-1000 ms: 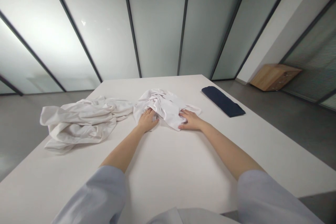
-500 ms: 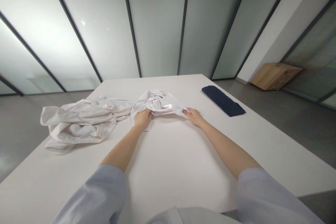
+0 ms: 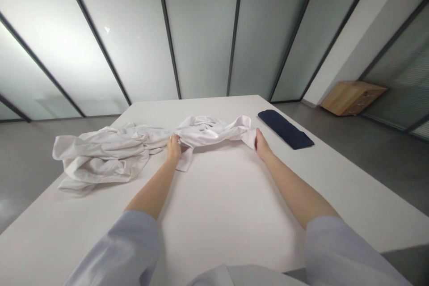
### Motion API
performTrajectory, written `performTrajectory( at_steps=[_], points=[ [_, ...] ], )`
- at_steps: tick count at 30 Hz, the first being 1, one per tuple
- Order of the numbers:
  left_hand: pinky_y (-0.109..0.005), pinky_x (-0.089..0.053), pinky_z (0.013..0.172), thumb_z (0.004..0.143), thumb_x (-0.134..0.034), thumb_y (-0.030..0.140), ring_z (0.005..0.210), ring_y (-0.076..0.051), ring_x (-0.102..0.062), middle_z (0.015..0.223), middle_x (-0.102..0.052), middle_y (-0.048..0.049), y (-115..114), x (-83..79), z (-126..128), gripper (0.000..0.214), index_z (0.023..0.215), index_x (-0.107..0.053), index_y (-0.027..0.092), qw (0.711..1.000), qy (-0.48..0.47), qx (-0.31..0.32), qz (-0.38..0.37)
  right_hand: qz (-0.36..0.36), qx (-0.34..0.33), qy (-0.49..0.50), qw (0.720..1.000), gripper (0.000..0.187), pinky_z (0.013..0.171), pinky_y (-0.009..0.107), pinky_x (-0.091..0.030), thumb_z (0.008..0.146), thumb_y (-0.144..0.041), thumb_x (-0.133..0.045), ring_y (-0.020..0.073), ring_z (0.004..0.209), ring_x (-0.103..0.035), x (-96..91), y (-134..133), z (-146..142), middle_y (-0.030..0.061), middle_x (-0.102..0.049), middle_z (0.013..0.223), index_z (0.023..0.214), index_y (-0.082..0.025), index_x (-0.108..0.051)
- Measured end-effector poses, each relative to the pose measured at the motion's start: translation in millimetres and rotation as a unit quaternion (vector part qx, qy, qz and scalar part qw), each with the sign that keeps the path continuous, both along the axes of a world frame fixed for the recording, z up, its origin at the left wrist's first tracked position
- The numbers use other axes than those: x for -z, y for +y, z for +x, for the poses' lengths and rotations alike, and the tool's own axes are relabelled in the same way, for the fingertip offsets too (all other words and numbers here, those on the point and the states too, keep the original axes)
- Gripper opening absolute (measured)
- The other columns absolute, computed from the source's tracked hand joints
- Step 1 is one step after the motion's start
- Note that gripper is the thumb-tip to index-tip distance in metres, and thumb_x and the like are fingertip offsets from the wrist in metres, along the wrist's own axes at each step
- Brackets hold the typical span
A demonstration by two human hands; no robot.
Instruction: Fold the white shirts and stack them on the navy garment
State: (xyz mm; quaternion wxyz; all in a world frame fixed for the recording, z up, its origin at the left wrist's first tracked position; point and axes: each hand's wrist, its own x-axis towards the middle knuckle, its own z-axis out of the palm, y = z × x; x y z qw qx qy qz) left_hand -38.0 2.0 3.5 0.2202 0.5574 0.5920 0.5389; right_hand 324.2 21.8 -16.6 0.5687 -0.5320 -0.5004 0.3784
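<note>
A crumpled white garment [image 3: 214, 132] stretches across the middle of the table between my two hands; its exact kind I cannot make out. My left hand [image 3: 173, 147] is closed on its left end, and a flap of the cloth hangs down beside my fingers. At the right end, my right hand [image 3: 262, 144] grips the edge of the same cloth, thumb up. Just left of my left hand lies a heap of white cloth [image 3: 110, 154], folded loosely over itself.
A dark navy folded cloth [image 3: 284, 128] lies flat on the white table [image 3: 231, 205], right of my right hand. Frosted glass panels [image 3: 201, 31] stand behind the table. A wooden cabinet [image 3: 351, 97] is on the floor at the far right.
My hands have moved apart, the left one leftward and the right one rightward. The white garment between them is now spread wider, its right end lifted.
</note>
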Motion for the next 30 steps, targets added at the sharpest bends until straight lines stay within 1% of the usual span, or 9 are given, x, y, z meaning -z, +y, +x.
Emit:
performTrajectory(
  at_steps=[3,6,8,11,13,16,22,26,30],
  points=[
    [-0.033,-0.048,0.083,0.090,-0.038,0.041,0.089,-0.021,-0.060,0.087,-0.066,-0.0051,-3.8,2.0,7.1,0.032,0.087,-0.060,0.019,0.988,0.124,0.087,0.011,0.022,-0.064,-0.186,0.980,0.049,0.104,0.044,-0.040,0.079,-0.056,-0.059,0.0289,0.117,-0.058,-1.1,-12.2,-7.5,0.0072,-0.069,0.116,0.113,-0.021,-0.067],
    [-0.039,-0.046,0.092,0.074,-0.064,0.051,0.102,-0.027,-0.059,0.109,-0.065,-0.0098,-11.4,2.5,17.9,0.049,0.109,-0.059,0.018,0.940,0.296,0.168,0.012,0.060,-0.107,-0.338,0.933,0.046,0.103,0.042,-0.040,0.068,-0.039,-0.073,0.0292,0.115,-0.059,-4.0,-22.3,-17.2,0.0077,-0.067,0.120,0.112,-0.022,-0.068],
    [-0.042,-0.043,0.096,0.071,-0.069,0.050,0.109,-0.030,-0.056,0.116,-0.062,-0.0126,-15.3,2.1,22.8,0.055,0.114,-0.059,0.018,0.906,0.380,0.187,0.008,0.053,-0.101,-0.360,0.926,0.038,0.099,0.040,-0.043,0.072,-0.036,-0.069,0.0282,0.109,-0.062,-5.9,-24.5,-21.1,0.0089,-0.070,0.114,0.106,-0.021,-0.070],
    [-0.041,-0.044,0.094,0.081,-0.059,0.035,0.109,-0.029,-0.057,0.112,-0.063,-0.0121,-15.6,0.7,24.3,0.030,0.106,-0.065,0.019,0.884,0.431,0.181,-0.008,-0.002,-0.059,-0.289,0.956,0.032,0.093,0.039,-0.046,0.080,-0.040,-0.058,0.0273,0.102,-0.065,-7.8,-22.4,-20.4,0.0095,-0.072,0.104,0.100,-0.019,-0.071],
    [-0.038,-0.045,0.092,0.084,-0.051,0.024,0.105,-0.027,-0.059,0.106,-0.066,-0.0113,-12.4,-0.1,22.3,0.023,0.099,-0.067,0.019,0.892,0.426,0.151,-0.025,-0.019,-0.030,-0.214,0.976,0.034,0.089,0.039,-0.048,0.080,-0.043,-0.055,0.0276,0.098,-0.066,-8.8,-20.1,-17.2,0.0093,-0.073,0.098,0.095,-0.017,-0.071],
    [-0.035,-0.046,0.088,0.087,-0.042,0.022,0.100,-0.025,-0.062,0.101,-0.069,-0.0108,-5.6,-0.1,16.5,0.027,0.098,-0.067,0.018,0.931,0.355,0.072,-0.049,-0.005,0.006,-0.115,0.993,0.037,0.080,0.035,-0.050,0.075,-0.047,-0.056,0.0277,0.092,-0.066,-10.2,-18.1,-12.1,0.0086,-0.073,0.087,0.087,-0.015,-0.070],
    [-0.033,-0.047,0.083,0.085,-0.041,0.019,0.094,-0.023,-0.063,0.095,-0.069,-0.0080,1.6,-0.3,2.5,0.025,0.097,-0.063,0.018,0.975,0.196,-0.081,-0.066,-0.029,0.122,-0.043,0.991,0.041,0.076,0.030,-0.051,0.076,-0.050,-0.050,0.0273,0.095,-0.065,-13.2,-16.8,-6.8,0.0090,-0.072,0.089,0.089,-0.015,-0.067],
    [-0.032,-0.047,0.082,0.079,-0.043,0.013,0.092,-0.022,-0.063,0.091,-0.069,-0.0062,-2.9,-3.9,3.3,0.024,0.093,-0.062,0.019,0.979,0.188,-0.061,-0.049,-0.036,0.098,-0.071,0.992,0.040,0.075,0.031,-0.051,0.079,-0.046,-0.045,0.0279,0.095,-0.065,-14.3,-18.1,-7.0,0.0089,-0.073,0.087,0.087,-0.015,-0.068],
    [-0.032,-0.047,0.083,0.080,-0.043,0.017,0.092,-0.022,-0.063,0.095,-0.071,-0.0050,-9.1,-4.6,11.6,0.028,0.098,-0.064,0.018,0.977,0.201,0.055,-0.042,0.010,-0.005,-0.143,0.990,0.029,0.080,0.033,-0.051,0.075,-0.038,-0.054,0.0280,0.096,-0.065,-12.4,-22.7,-12.1,0.0080,-0.074,0.089,0.086,-0.017,-0.069]
  ],
)
